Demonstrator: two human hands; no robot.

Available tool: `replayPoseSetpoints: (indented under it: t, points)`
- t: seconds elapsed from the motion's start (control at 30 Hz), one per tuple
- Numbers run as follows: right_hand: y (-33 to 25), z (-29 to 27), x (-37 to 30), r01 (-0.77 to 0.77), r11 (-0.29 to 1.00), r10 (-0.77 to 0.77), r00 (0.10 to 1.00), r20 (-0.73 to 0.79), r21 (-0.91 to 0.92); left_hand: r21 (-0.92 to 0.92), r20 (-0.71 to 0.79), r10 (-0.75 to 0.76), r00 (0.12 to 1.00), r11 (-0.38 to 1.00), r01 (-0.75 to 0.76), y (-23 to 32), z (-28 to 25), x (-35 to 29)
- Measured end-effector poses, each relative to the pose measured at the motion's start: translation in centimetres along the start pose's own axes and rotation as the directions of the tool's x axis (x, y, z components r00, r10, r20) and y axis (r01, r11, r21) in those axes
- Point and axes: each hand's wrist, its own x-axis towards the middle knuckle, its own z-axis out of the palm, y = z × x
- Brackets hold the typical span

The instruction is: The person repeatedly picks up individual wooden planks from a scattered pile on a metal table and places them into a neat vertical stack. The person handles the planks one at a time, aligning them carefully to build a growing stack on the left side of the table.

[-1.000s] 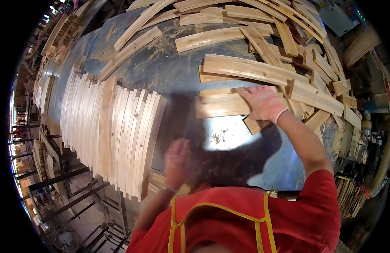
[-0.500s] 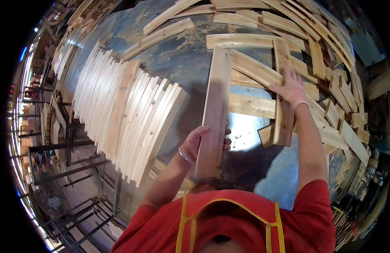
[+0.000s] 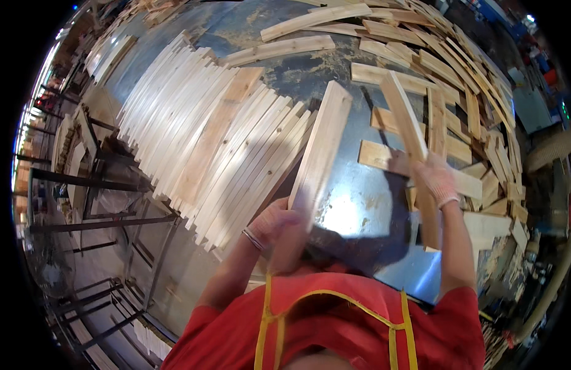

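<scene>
My left hand (image 3: pixel 274 223), in a knit glove, is closed around the lower part of a pale wooden board (image 3: pixel 324 135), which is tilted up off the metal table. Farther right, my gloved right hand (image 3: pixel 438 179) grips a second wooden board (image 3: pixel 404 117) near its middle, and this one is raised on edge. Left of my left hand lies a close row of narrow boards (image 3: pixel 168 111), with a browner board (image 3: pixel 217 139) among them. Short wooden boards (image 3: pixel 379 155) lie on the table beneath the right-hand board.
A jumbled heap of boards (image 3: pixel 449 68) covers the table's far right side. Two loose boards (image 3: pixel 285 49) lie at the back. The metal table (image 3: pixel 347 209) shows bare between my hands. Dark metal frames (image 3: pixel 100 225) stand on the left.
The left-hand board has been lifted and shifted beside the row. My right hand has picked up a board that lay slanted on the table. The view has turned somewhat.
</scene>
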Motion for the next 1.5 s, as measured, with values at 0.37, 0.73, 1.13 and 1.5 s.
replayPoseSetpoints:
  t: [0.37, 0.73, 1.13, 1.5]
  points:
    - [-17.2, 21.0, -8.7, 0.159, 0.83, -0.379, 0.864, 0.332, 0.535, 0.971, 0.02, 0.669, 0.743, -0.19, 0.144, -2.9, -1.6, -3.1]
    - [10.0, 7.5, -5.4, -0.258, 0.948, 0.289, 0.944, -0.162, 0.185, 0.978, 0.134, 0.532, 0.836, -0.208, -0.025, -1.8, 4.8, 0.9]
    - [16.0, 5.9, 6.4, 0.258, 0.917, -0.302, 0.947, -0.109, -0.304, 0.116, -0.154, -0.161, 0.975, 0.977, 0.18, -7.7, 11.5, 12.6]
    - [-0.9, 20.8, -0.8, -0.074, 0.602, -0.322, 0.889, 0.326, 0.795, 0.935, -0.266, 0.198, 0.943, 0.289, 0.203, -7.0, 12.8, 3.4]
